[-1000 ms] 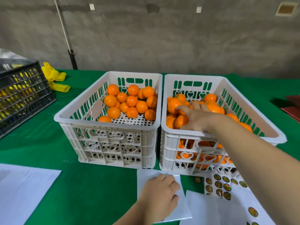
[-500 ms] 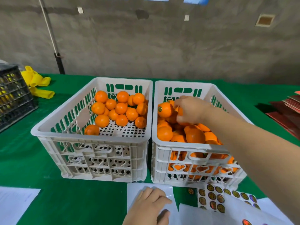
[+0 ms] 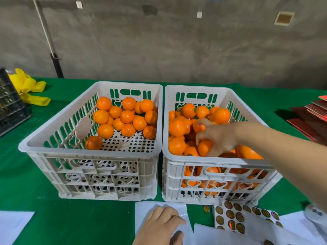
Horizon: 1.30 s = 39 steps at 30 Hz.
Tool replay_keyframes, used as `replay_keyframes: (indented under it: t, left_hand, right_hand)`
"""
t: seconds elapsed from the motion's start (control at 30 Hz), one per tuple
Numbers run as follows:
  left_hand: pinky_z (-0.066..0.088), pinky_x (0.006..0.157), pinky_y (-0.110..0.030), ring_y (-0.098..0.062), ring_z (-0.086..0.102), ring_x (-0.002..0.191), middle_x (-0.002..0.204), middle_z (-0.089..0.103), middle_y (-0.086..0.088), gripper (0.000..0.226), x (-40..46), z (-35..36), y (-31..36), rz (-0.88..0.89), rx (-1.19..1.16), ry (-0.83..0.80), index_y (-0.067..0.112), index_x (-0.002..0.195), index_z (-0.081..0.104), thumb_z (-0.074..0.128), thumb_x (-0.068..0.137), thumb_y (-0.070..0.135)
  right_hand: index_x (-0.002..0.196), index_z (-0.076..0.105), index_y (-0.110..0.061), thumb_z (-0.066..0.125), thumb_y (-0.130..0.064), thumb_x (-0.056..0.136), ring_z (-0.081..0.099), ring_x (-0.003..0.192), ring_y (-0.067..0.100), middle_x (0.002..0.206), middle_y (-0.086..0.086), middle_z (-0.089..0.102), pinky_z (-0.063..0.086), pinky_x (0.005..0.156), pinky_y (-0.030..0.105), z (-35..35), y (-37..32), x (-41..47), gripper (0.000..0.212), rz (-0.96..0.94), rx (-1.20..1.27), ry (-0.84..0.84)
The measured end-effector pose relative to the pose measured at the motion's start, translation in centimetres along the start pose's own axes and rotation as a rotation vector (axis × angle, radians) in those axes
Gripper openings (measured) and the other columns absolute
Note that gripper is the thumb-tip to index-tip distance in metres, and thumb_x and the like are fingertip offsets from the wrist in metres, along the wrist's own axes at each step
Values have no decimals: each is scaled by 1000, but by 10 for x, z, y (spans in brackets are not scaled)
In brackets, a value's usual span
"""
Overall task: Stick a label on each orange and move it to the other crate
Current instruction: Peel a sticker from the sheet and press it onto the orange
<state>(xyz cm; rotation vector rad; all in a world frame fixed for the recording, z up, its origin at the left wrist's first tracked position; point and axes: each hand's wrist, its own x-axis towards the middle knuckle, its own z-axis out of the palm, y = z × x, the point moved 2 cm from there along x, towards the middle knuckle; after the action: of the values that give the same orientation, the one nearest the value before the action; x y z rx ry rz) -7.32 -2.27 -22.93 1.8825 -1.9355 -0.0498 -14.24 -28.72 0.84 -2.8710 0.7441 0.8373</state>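
Green cloth covers the surface before a bare concrete wall, where two white plastic crates stand side by side, touching. Taking the right crate as the landmark: it is heaped with oranges nearly to its rim. The left crate, pressed against its left wall, holds a smaller cluster of oranges at its far end, with one lone orange near the front — perforated floor showing between.

The right hand reaches over the right crate's front rim into the heap, fingers spread and bent down among the fruit; whether it has hold of one, I cannot tell. The left hand rests in front of the right crate on a white backing sheet, fingers loosely curled, gripping nothing visible.

A sheet of round gold-and-dark labels lies just in front of the right crate, with one loose label beside it. Far to its left sit a black crate and yellow gloves; to its right — stacked red folders.
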Motion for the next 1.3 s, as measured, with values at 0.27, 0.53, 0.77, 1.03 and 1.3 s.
replay_keyframes:
  t: [0.27,0.53,0.77,1.03,1.3]
  left_hand:
    - [49,83,-15,1,53,97,108,54,30,30,0,-6,5,-24,-6,4,53,113,65,65,83,56]
    - [20,112,-21,-6,39,123,131,45,26,45,-1,-3,3,-74,-155,-33,49,139,54,36,99,56]
    - [16,114,-19,-9,40,129,137,45,21,56,5,-6,-2,-80,-11,-134,50,144,50,23,97,63]
    - [43,101,-19,-5,58,106,118,54,24,32,1,10,-11,-27,-52,-84,50,126,57,50,96,58]
    - [19,114,-22,-15,42,128,137,45,17,41,5,2,-6,-33,-26,-115,46,142,49,38,103,54]
  right_hand:
    - [105,70,-21,74,-52,87,66,98,25,106,0,64,62,65,34,-54,24,34,37,4,401,196]
    - [143,44,-9,50,-54,102,52,125,37,143,20,50,43,96,42,-61,45,50,62,312,778,902]
    - [103,65,-14,66,-21,95,76,81,27,92,15,75,64,74,41,-40,-17,60,10,-58,746,420]
    - [137,50,-36,86,-44,76,56,104,21,127,-3,51,53,82,35,-40,-30,74,71,-21,285,313]
    - [160,21,-32,78,-34,90,53,129,31,158,14,38,51,93,41,-50,0,69,90,71,859,715]
